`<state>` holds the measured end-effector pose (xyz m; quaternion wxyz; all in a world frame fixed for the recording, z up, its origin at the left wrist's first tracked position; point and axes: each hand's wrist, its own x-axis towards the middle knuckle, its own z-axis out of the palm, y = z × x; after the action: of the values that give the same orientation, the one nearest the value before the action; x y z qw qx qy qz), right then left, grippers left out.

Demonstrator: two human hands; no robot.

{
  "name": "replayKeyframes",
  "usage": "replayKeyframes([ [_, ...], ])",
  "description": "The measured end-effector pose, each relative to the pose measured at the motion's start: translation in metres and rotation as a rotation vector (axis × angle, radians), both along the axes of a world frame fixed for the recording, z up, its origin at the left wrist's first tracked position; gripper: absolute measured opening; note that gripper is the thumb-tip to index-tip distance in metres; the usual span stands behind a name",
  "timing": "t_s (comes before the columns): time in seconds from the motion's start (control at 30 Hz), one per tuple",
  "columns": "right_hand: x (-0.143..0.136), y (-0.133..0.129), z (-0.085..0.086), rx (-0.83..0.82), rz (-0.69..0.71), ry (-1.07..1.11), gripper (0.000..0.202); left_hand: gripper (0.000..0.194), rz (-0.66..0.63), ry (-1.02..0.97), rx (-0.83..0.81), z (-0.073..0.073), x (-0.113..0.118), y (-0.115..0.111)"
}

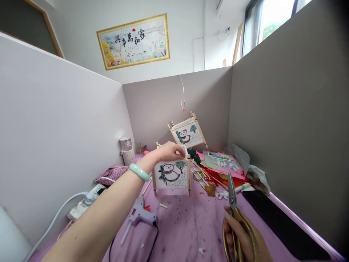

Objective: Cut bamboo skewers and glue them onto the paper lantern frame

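A square paper lantern (pixel 172 176) on a frame of wooden sticks stands upright in the middle of the table, with a panda and a tree drawn on its front. My left hand (pixel 171 151) reaches over its top, fingers bent down at the upper right corner; the fingertips are partly hidden. A green bangle (pixel 140 172) circles my left wrist. In my right hand (pixel 240 233), low at the right, is a pair of scissors (pixel 232 193) with gold handles, blades together and pointing up. A second panda lantern (pixel 188 133) hangs tilted behind on a red string and wire.
A lilac glue gun (pixel 143 213) with a black cord lies left of centre, near a power strip (pixel 87 202). A jar (pixel 127 151) stands at the back left. Coloured paper, sticks and a plastic paint box (pixel 222 162) crowd the back right. A black mat (pixel 280 222) lies right. Grey partitions enclose the table.
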<state>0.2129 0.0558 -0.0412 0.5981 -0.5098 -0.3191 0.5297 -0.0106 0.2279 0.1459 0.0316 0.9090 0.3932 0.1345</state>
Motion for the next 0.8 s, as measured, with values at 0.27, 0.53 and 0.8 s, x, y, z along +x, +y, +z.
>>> replayKeyframes([
  [0.27,-0.001,-0.001,0.003,-0.016,0.001,0.005,0.031,0.015,0.015,-0.054,-0.011,-0.003,0.005,-0.007],
  [0.53,-0.006,0.01,-0.005,-0.07,0.05,0.013,0.028,0.015,-0.002,-0.084,0.002,-0.01,0.005,-0.005],
  [0.8,-0.006,0.009,-0.004,-0.055,0.073,0.064,0.04,0.014,-0.023,-0.103,0.014,-0.012,0.007,-0.006],
])
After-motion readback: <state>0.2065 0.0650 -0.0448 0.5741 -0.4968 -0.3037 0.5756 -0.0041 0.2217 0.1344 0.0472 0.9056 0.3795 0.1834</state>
